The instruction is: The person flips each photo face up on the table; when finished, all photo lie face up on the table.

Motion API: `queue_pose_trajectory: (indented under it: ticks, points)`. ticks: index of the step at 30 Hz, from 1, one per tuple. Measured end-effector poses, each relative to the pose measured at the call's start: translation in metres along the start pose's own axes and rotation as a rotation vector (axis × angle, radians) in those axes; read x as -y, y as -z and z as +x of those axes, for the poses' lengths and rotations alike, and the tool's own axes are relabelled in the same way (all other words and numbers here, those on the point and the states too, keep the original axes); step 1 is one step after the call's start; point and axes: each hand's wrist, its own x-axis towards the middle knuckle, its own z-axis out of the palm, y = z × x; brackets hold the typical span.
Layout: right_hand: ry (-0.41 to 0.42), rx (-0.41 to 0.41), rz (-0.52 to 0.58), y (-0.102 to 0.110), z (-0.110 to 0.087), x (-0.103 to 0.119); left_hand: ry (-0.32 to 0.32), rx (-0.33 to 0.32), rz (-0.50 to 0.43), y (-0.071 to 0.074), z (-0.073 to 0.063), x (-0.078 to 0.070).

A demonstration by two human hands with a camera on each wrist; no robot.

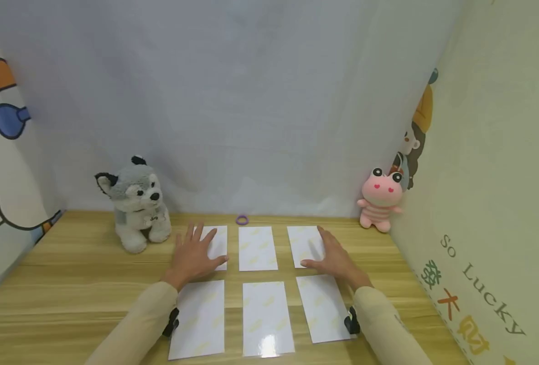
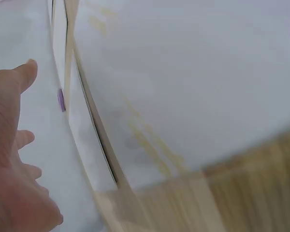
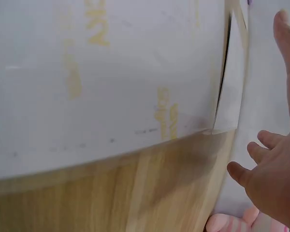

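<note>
White cards with faint yellow print lie on the wooden table in two rows of three. My left hand (image 1: pixel 195 257), fingers spread, is over the back left card (image 1: pixel 221 243) and partly hides it. At the back right card (image 1: pixel 303 243), my right hand (image 1: pixel 337 259) is over its right side with the thumb apart from the fingers. Neither hand holds anything. In the wrist views, the left hand (image 2: pixel 14 159) and the right hand (image 3: pixel 275 169) appear raised above the table. Closer to me lie the front left card (image 1: pixel 201 319), front middle card (image 1: pixel 267 314) and front right card (image 1: pixel 321 309).
The back middle card (image 1: pixel 257 248) lies between the hands, with a purple ring (image 1: pixel 242 219) behind it. A grey-and-white plush dog (image 1: pixel 139 208) sits at the back left. A pink plush toy (image 1: pixel 380 200) sits at the back right. Curtains enclose the table (image 1: pixel 69 284).
</note>
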Motion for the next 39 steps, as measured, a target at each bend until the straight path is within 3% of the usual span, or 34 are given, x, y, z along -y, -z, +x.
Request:
queue_pose_trajectory:
  ticks: [8, 16, 26, 33, 39]
  points:
    - [-0.036, 0.06, 0.07, 0.009, 0.005, -0.013, -0.092, 0.072, -0.149, -0.015, 0.014, -0.029]
    - [-0.103, 0.101, 0.044, 0.026, 0.014, -0.02, -0.258, 0.08, -0.079, -0.027, 0.027, -0.067]
    - [-0.091, 0.098, 0.088, 0.026, 0.026, -0.027, -0.311, 0.114, -0.055, -0.036, 0.042, -0.096]
    - [-0.042, 0.104, 0.098, 0.017, 0.034, -0.029, -0.313, 0.183, -0.024, -0.044, 0.049, -0.114]
    - [-0.089, 0.089, 0.109, 0.017, 0.037, -0.028, -0.371, 0.174, -0.034, -0.056, 0.058, -0.136]
